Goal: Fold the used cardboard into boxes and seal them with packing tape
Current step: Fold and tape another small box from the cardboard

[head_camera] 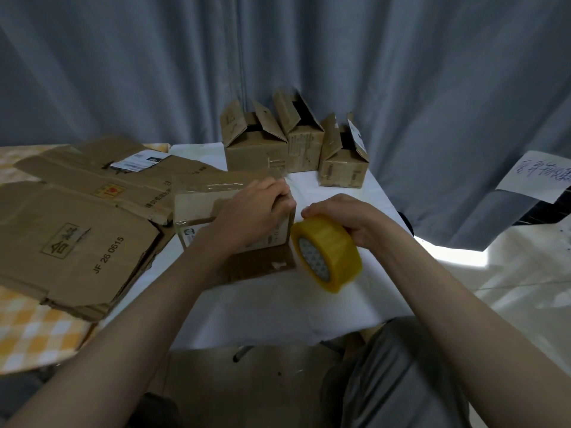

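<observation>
Box (197, 211) on the worktop (278, 304), left hand (256, 208) curled over its top right edge; right hand (343, 217) grips tape roll (327, 251); cardboard likely light, dentable: hold by edges.

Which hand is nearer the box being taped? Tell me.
Left. The left hand rests on the box, gripping its right top edge; the right hand is just off its right side, holding the tape roll.

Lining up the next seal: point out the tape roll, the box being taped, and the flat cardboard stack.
tape roll (335, 251): head view, yellow outer band.
box being taped (197, 208): head view, top face.
flat cardboard stack (71, 245): head view, top sheet.
</observation>
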`<action>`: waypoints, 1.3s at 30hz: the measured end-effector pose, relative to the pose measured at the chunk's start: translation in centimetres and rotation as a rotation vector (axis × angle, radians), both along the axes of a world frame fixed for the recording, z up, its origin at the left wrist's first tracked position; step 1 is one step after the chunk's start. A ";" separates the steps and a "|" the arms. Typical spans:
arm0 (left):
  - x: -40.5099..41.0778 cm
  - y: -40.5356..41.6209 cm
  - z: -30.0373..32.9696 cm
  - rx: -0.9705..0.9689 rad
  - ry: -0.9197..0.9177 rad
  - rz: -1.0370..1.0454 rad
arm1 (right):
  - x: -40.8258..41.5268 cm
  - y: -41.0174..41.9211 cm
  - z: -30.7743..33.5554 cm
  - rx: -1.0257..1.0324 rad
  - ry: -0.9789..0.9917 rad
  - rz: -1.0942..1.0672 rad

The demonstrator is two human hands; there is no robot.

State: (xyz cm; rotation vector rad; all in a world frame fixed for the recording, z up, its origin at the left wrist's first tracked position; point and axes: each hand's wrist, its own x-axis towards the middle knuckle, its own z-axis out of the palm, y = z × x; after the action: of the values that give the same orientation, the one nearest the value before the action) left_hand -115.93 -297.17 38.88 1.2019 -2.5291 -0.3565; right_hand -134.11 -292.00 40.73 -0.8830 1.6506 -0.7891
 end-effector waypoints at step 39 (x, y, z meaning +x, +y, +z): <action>-3.8 4.9 3.6 0.105 0.177 -0.032 | -0.7 7.5 -3.5 -0.482 -0.120 -0.101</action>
State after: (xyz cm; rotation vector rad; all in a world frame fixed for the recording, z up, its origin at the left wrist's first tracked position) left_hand -119.75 -292.24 42.52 1.1144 -2.4055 -0.5828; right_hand -134.77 -284.50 37.23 -1.0629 1.4289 -1.3189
